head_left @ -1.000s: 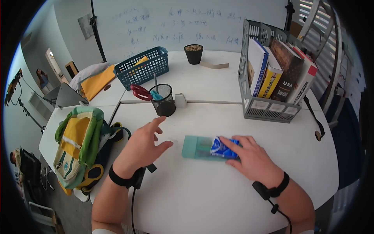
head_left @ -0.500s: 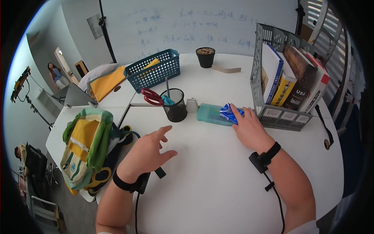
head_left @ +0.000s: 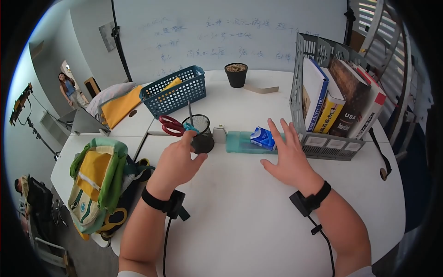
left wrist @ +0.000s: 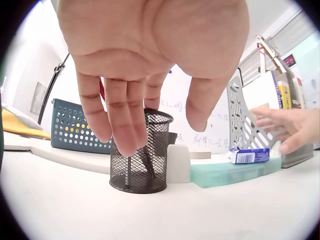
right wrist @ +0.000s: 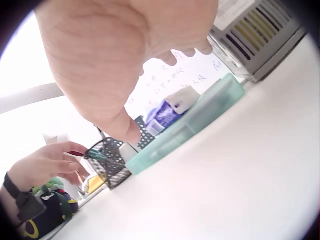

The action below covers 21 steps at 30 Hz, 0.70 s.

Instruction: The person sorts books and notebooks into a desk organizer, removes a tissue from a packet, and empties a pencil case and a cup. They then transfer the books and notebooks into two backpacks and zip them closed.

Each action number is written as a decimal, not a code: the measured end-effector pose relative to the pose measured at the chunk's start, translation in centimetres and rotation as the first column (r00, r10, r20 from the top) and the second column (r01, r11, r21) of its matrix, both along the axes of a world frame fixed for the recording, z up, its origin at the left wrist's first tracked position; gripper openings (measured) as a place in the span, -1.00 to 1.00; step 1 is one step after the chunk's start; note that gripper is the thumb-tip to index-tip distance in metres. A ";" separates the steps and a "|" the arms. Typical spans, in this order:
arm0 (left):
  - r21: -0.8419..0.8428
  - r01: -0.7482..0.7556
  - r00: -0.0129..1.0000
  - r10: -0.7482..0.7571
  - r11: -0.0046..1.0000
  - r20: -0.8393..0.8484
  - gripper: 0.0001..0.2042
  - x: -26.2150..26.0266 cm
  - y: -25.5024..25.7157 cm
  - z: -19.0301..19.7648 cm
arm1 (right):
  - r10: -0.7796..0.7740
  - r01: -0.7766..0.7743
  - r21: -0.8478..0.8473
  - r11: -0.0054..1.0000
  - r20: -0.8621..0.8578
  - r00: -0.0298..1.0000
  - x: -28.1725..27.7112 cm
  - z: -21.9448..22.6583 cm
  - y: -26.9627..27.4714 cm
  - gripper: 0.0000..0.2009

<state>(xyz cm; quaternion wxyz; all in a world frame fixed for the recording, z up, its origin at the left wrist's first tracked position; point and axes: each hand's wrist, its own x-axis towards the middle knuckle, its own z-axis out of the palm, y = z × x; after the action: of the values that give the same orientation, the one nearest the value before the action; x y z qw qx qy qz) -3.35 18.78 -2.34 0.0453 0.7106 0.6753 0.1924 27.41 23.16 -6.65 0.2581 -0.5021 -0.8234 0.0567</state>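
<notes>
A teal translucent case (head_left: 240, 142) lies flat between the mesh cup and the grey book holder, with a blue and white packet (head_left: 262, 138) on top. My right hand (head_left: 291, 161) has its fingers spread beside the packet; in the right wrist view a gap shows between thumb and packet (right wrist: 165, 116). The left hand (head_left: 177, 162) is at the near side of the black mesh pen cup (head_left: 203, 138), fingers extended and not curled round it; whether they touch it I cannot tell. Red-handled scissors (head_left: 171, 125) and a pen (head_left: 190, 111) stand in the cup.
At the right stands a grey holder (head_left: 330, 152) with several books. Behind are a blue perforated basket (head_left: 177, 98), a small black pot (head_left: 236, 78) and a brown strip (head_left: 261, 89). A green and yellow backpack (head_left: 94, 171) lies left. A person (head_left: 71, 90) stands far back.
The case and packet have moved away from me, towards the book holder. My right hand has let go of the packet and spread its fingers. The left hand has moved forward to the pen cup.
</notes>
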 end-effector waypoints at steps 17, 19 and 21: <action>-0.050 0.275 0.945 -0.260 0.960 0.201 -0.83 3.7 -12.8 2.5 | 0.402 -0.496 -0.382 0.780 -0.302 0.864 -1.2 -0.5 -11.4 0.09; -0.165 0.384 0.893 -0.320 0.909 0.315 -0.86 4.9 -15.2 3.8 | 0.356 -0.530 -0.350 0.772 -0.453 0.817 -2.0 -0.6 -12.0 0.19; -0.100 0.449 0.852 -0.392 0.888 0.347 -0.84 5.0 -16.3 3.2 | 0.322 -0.636 -0.445 0.630 -0.596 0.736 -1.8 0.2 -12.6 0.17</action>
<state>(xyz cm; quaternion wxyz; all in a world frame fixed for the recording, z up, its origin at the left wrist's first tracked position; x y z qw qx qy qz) 1.70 2.47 0.82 0.2574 0.7940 0.5010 0.2289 25.58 10.58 -6.49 0.2387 -0.2826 -0.7753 0.5119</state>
